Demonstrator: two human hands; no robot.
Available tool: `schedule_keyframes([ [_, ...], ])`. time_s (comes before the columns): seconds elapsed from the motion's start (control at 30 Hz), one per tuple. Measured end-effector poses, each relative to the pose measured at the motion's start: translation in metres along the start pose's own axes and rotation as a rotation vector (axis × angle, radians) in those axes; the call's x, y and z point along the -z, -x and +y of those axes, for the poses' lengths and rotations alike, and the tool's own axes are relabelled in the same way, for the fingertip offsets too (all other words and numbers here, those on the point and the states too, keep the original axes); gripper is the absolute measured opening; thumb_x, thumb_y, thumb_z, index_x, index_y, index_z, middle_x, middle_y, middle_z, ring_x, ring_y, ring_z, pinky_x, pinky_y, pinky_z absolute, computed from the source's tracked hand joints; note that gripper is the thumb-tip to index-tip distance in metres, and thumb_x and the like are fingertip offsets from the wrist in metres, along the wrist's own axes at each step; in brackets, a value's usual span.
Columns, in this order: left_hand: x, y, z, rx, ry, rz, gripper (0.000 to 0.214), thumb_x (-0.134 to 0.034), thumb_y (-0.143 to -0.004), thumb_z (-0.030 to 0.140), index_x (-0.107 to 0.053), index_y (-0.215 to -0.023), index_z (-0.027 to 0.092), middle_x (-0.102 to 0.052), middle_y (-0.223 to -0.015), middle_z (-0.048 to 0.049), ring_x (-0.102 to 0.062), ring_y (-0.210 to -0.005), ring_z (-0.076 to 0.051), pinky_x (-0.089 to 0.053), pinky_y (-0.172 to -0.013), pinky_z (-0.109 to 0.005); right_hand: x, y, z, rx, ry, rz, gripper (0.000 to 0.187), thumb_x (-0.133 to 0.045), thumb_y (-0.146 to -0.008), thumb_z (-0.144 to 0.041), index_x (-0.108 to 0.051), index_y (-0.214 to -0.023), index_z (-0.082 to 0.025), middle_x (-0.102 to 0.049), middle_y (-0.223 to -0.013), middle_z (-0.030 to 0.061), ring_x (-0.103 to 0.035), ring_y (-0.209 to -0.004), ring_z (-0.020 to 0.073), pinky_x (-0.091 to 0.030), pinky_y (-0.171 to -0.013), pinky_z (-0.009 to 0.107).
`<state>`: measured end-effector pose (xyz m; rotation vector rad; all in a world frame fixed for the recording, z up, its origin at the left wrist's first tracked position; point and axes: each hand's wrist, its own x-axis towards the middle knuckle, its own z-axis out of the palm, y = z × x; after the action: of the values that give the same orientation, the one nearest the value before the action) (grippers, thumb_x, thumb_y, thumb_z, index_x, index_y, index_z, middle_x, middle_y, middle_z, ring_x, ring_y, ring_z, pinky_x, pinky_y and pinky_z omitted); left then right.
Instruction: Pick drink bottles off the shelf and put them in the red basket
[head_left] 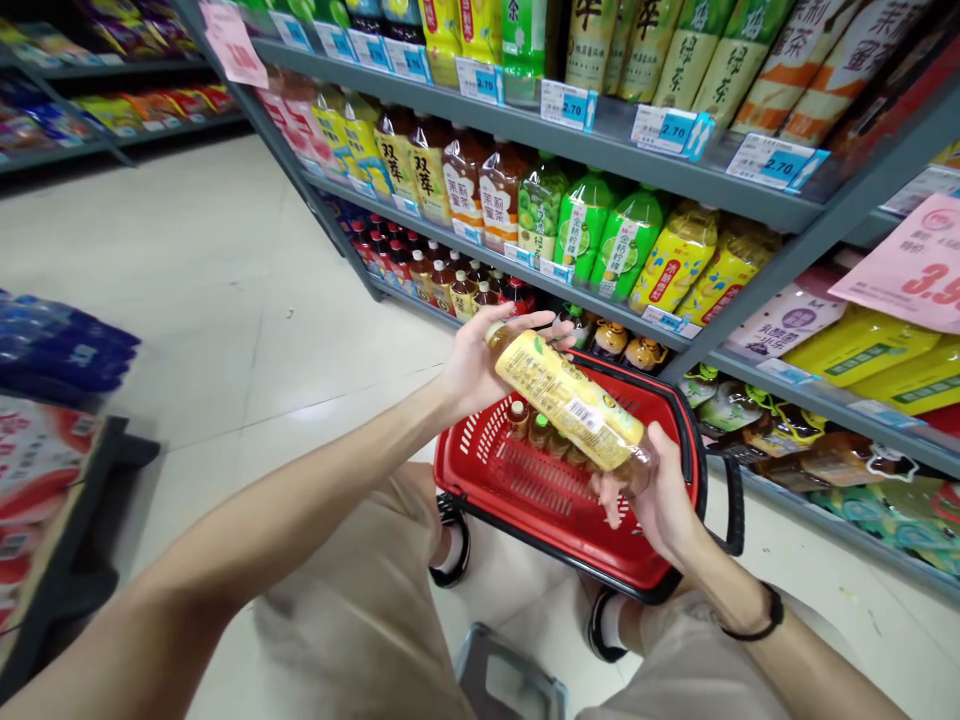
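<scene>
The left hand (pixel 474 368) cradles the cap end of a yellow-labelled tea bottle (pixel 570 398), its fingers reaching loosely past the neck; the right hand (pixel 666 495) closes round the base, thumb on the near side, fingers curled beneath. The 2 hands hold the bottle at a slant above a red basket (pixel 448 462), label facing up. Supporting both ends seems sound; a firmer left wrap would guard against a slip, and turning from the base should suit reading the print.

Small bottles (pixel 540 432) stand in the basket, which sits on pale floor tiles (pixel 300 335) between the person's feet. Beyond it, grey shelving (pixel 517 116) carries drinks with 2.70 price tags; blue-wrapped packs (pixel 67 350) lie to the left.
</scene>
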<state>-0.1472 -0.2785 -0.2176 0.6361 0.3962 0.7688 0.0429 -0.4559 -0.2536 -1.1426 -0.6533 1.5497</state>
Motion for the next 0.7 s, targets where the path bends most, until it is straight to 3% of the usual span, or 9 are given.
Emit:
schedule_keyframes([
  [0.1, 0.002, -0.003, -0.005, 0.003, -0.098, -0.046, 0.039, -0.064, -0.089, 0.049, -0.079, -0.104, 0.015, -0.081, -0.117, -0.0119, -0.074, -0.115, -0.029, -0.05, -0.113, -0.05, 0.002, 0.001, 0.009, -0.174, -0.167, -0.114, 0.08, -0.035, -0.094, -0.086, -0.063, -0.062, -0.018, -0.052, -0.04, -0.0003, -0.036, -0.026, 0.0094, -0.042, -0.038, 0.026],
  [0.2, 0.015, -0.009, -0.007, 0.055, -0.364, -0.048, 0.052, -0.065, -0.086, 0.061, -0.078, -0.101, 0.013, -0.082, -0.105, -0.0154, -0.077, -0.096, -0.031, -0.061, -0.094, -0.048, 0.013, -0.006, 0.013, -0.215, -0.062, -0.187, 0.086, -0.021, -0.094, -0.09, -0.053, -0.052, -0.022, -0.037, -0.031, -0.0052, -0.023, -0.023, 0.0066, -0.049, -0.046, 0.028],
  [0.27, 0.026, -0.013, -0.006, 0.108, -0.576, 0.007, 0.061, -0.062, -0.085, 0.071, -0.076, -0.092, 0.012, -0.08, -0.085, -0.0161, -0.075, -0.07, -0.027, -0.063, -0.072, -0.043, 0.026, -0.018, 0.008, -0.245, 0.35, -0.173, 0.09, -0.002, -0.095, -0.086, -0.05, -0.051, -0.024, -0.041, -0.033, -0.0017, -0.032, -0.023, 0.0106, -0.049, -0.046, 0.03],
  [0.33, 0.034, -0.016, -0.007, 0.126, -0.752, 0.115, 0.06, -0.061, -0.085, 0.071, -0.072, -0.086, 0.013, -0.076, -0.072, -0.0133, -0.066, -0.052, -0.022, -0.058, -0.054, -0.038, 0.041, -0.03, -0.005, -0.268, 1.059, -0.07, 0.091, 0.008, -0.104, -0.065, -0.057, -0.058, -0.021, -0.061, -0.046, 0.0077, -0.054, -0.034, 0.0159, -0.052, -0.049, 0.03],
  [0.4, 0.038, -0.019, -0.015, 0.139, -0.928, 0.207, 0.053, -0.063, -0.086, 0.066, -0.07, -0.086, 0.013, -0.075, -0.072, -0.0116, -0.066, -0.05, -0.022, -0.055, -0.049, -0.034, 0.056, -0.041, -0.018, -0.262, 1.333, 0.02, 0.073, -0.019, -0.111, -0.052, -0.071, -0.078, -0.014, -0.078, -0.075, 0.0191, -0.077, -0.066, 0.024, -0.058, -0.067, 0.032],
  [0.43, 0.038, -0.02, -0.022, 0.173, -1.046, 0.223, 0.05, -0.063, -0.087, 0.063, -0.069, -0.086, 0.014, -0.077, -0.076, -0.0112, -0.068, -0.053, -0.022, -0.055, -0.05, -0.033, 0.062, -0.044, -0.025, -0.256, 1.444, 0.064, 0.062, -0.026, -0.111, -0.042, -0.074, -0.089, -0.01, -0.08, -0.093, 0.0249, -0.08, -0.088, 0.0287, -0.058, -0.08, 0.035],
  [0.53, 0.036, -0.028, -0.062, 0.381, -1.463, 0.135, 0.043, -0.063, -0.089, 0.058, -0.071, -0.083, 0.016, -0.079, -0.084, -0.0091, -0.076, -0.069, -0.023, -0.056, -0.06, -0.028, 0.07, -0.046, -0.034, -0.303, 1.651, 0.085, 0.04, -0.041, -0.108, -0.022, -0.077, -0.105, -0.005, -0.073, -0.124, 0.0331, -0.071, -0.124, 0.0378, -0.052, -0.101, 0.044],
  [0.63, 0.04, -0.038, -0.118, 0.465, -1.646, 0.096, 0.033, -0.079, -0.081, 0.046, -0.07, -0.073, 0.016, -0.076, -0.078, -0.0097, -0.078, -0.09, -0.028, -0.055, -0.073, -0.027, 0.062, -0.044, -0.034, -0.434, 1.767, -0.034, 0.024, -0.058, -0.105, -0.022, -0.077, -0.106, -0.008, -0.077, -0.118, 0.0232, -0.074, -0.115, 0.0321, -0.057, -0.098, 0.046],
  [0.7, 0.045, -0.043, -0.156, 0.495, -1.687, 0.078, 0.03, -0.08, -0.085, 0.042, -0.071, -0.077, 0.014, -0.076, -0.083, -0.0098, -0.076, -0.095, -0.026, -0.057, -0.081, -0.031, 0.055, -0.042, -0.033, -0.483, 1.805, -0.093, 0.022, -0.066, -0.104, -0.03, -0.075, -0.112, -0.012, -0.078, -0.117, 0.0139, -0.075, -0.109, 0.0263, -0.06, -0.097, 0.046],
])
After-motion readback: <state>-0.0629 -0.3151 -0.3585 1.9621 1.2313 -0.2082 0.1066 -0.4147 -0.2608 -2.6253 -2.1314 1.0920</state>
